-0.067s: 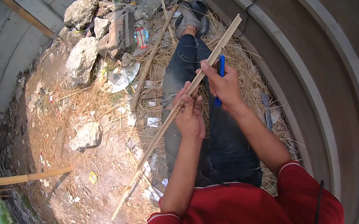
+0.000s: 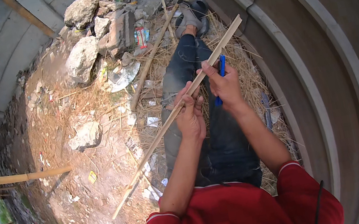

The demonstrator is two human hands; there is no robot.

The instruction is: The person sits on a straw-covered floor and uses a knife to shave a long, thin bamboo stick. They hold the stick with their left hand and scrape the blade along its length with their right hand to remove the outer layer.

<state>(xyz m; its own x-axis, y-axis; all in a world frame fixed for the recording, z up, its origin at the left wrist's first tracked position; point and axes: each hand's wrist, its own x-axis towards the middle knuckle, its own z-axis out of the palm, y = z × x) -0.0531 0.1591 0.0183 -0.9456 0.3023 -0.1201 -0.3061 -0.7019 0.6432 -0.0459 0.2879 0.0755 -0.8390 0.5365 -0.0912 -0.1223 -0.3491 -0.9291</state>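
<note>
Over the lap, the left hand (image 2: 190,117) grips a long wood strip (image 2: 175,115) to keep it steady, while the right hand (image 2: 225,87), just right of it, pinches a blue tool (image 2: 220,78) against it.

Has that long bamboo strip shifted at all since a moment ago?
No. The bamboo strip lies as before: its upper tip still meets the curved concrete wall, lower end on the dirt.
</note>
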